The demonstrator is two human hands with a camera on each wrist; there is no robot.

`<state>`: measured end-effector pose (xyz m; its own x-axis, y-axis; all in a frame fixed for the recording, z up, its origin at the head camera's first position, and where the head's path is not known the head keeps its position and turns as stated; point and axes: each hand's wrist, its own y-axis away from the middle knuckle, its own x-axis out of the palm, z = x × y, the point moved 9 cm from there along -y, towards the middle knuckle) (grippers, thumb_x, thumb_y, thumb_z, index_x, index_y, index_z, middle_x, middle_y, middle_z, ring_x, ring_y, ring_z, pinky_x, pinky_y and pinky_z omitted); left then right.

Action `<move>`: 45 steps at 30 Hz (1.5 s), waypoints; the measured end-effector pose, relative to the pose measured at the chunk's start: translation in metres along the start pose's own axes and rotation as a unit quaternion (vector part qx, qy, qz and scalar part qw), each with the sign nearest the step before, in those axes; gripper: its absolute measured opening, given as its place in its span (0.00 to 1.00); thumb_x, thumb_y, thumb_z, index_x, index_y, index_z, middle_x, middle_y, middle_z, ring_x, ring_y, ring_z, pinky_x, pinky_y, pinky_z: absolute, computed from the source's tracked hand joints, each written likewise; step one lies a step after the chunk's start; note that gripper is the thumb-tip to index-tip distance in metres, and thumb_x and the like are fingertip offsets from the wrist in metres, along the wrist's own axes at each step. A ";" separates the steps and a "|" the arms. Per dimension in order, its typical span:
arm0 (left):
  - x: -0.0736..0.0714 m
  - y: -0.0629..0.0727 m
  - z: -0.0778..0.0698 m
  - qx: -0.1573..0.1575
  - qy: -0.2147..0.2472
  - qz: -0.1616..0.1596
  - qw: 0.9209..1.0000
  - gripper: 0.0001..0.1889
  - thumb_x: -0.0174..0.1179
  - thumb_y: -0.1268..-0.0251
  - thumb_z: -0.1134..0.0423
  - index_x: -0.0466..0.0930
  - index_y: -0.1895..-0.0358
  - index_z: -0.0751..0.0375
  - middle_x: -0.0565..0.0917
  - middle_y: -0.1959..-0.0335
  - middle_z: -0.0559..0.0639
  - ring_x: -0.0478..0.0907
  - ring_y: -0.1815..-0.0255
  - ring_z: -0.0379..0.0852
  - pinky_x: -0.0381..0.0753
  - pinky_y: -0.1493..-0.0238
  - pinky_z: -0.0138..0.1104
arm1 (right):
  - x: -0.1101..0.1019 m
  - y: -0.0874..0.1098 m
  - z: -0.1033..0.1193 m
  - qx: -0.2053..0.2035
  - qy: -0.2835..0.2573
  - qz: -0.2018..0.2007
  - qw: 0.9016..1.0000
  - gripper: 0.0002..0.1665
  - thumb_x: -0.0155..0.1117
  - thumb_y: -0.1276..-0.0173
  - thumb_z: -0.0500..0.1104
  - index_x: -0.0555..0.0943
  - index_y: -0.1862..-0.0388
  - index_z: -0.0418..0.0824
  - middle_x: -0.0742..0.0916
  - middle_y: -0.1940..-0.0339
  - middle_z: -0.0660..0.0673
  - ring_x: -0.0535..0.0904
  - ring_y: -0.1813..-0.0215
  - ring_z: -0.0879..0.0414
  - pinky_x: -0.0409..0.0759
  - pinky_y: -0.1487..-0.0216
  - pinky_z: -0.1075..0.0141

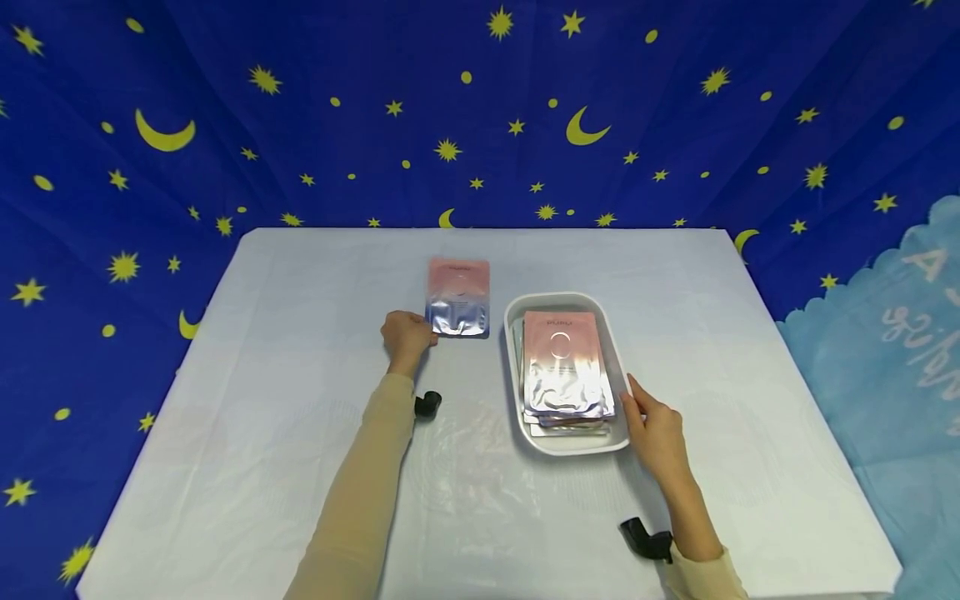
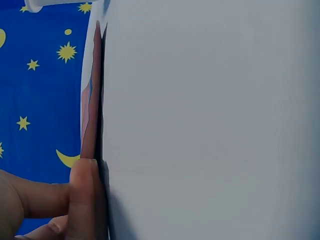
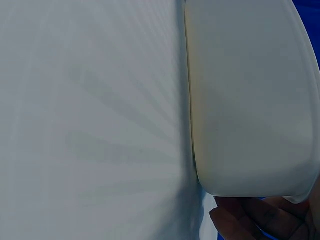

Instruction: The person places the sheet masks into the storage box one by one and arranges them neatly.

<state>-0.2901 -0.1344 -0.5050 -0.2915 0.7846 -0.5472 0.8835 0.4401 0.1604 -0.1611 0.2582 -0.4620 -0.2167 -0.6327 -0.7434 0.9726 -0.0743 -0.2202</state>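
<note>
A pink-to-silver foil sachet (image 1: 458, 297) lies on the table left of the tray, and my left hand (image 1: 407, 337) pinches its near left corner. Seen edge-on in the left wrist view, the sachet (image 2: 92, 120) runs up from the thumb and fingers, close over the white surface. My right hand (image 1: 660, 433) grips the near right side of a white tray (image 1: 570, 451), thumb at the rim. The right wrist view shows the tray's outer wall (image 3: 255, 100) with fingers (image 3: 270, 220) below its end. Stacked inside the tray are several sachets (image 1: 564, 367), a similar pink-and-silver one on top.
White sheeting covers the table (image 1: 300, 467). A blue curtain (image 1: 390, 75) with yellow moons and stars hangs behind and beside it; a light-blue patch with lettering (image 1: 900, 333) shows at right. Black wrist-worn devices (image 1: 428, 405) sit at both sleeves.
</note>
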 end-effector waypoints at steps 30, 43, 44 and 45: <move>-0.025 0.025 -0.037 0.001 0.303 0.030 0.953 0.09 0.56 0.41 0.82 0.78 0.58 0.83 0.76 0.72 0.56 0.82 0.83 0.33 0.85 0.71 0.27 | -0.001 0.000 0.001 -0.009 -0.001 -0.006 1.000 0.22 0.57 0.28 0.37 0.75 0.39 0.27 0.86 0.56 0.25 0.85 0.70 0.41 0.76 0.79 0.65; -0.021 0.085 -0.085 0.064 0.347 0.093 0.931 0.06 0.56 0.39 0.82 0.78 0.60 0.83 0.76 0.64 0.62 0.83 0.79 0.38 0.86 0.68 0.30 | 0.000 -0.001 -0.001 0.006 0.001 0.006 1.000 0.22 0.56 0.26 0.38 0.75 0.37 0.29 0.86 0.57 0.26 0.86 0.67 0.39 0.78 0.78 0.62; -0.018 0.089 -0.087 0.066 0.346 0.098 0.931 0.06 0.56 0.39 0.82 0.78 0.60 0.83 0.76 0.64 0.62 0.83 0.80 0.38 0.86 0.68 0.30 | 0.000 -0.001 0.000 0.007 0.000 0.006 1.000 0.22 0.56 0.26 0.38 0.75 0.37 0.29 0.86 0.57 0.26 0.86 0.67 0.38 0.79 0.78 0.60; -0.014 0.093 -0.088 0.070 0.342 0.102 0.931 0.06 0.56 0.39 0.82 0.78 0.60 0.83 0.76 0.63 0.63 0.83 0.80 0.38 0.86 0.68 0.31 | 0.000 -0.001 0.000 0.009 -0.001 0.007 1.000 0.22 0.56 0.26 0.38 0.75 0.37 0.29 0.86 0.56 0.26 0.86 0.66 0.38 0.80 0.77 0.59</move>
<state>-0.2355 -0.0663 -0.4101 -0.2345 0.9617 0.1422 0.9715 0.2268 0.0682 -0.1622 0.2584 -0.4620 -0.2036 -0.6348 -0.7454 0.9768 -0.0797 -0.1989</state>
